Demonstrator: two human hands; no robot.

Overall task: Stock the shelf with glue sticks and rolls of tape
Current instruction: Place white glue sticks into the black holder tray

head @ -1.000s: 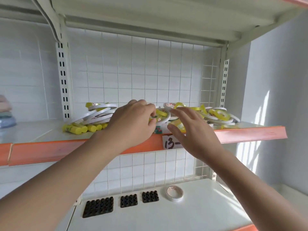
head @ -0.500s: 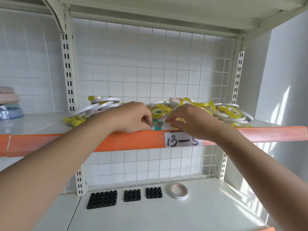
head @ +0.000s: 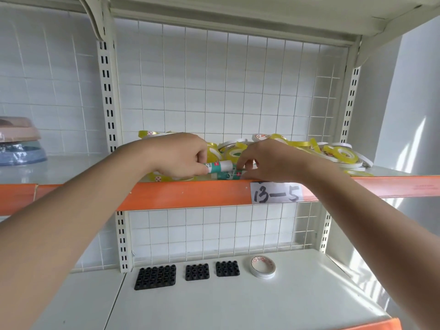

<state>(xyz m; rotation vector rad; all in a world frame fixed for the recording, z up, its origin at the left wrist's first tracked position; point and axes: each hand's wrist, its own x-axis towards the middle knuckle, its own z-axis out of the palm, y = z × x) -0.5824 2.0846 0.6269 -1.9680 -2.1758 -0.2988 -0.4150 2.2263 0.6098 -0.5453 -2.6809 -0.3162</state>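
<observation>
Lying at the shelf's (head: 190, 194) orange front edge, two glue sticks (head: 221, 170), left hand (head: 177, 156) curled round the upper one, right hand (head: 269, 160) pinching them from the other end, tape rolls (head: 338, 153) heaped behind, one tape roll (head: 262, 267) below beside black pads (head: 155, 277)

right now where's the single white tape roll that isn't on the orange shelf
The white tape roll lies flat on the lower shelf, below the 13-5 label and just right of the three black pads.
</observation>
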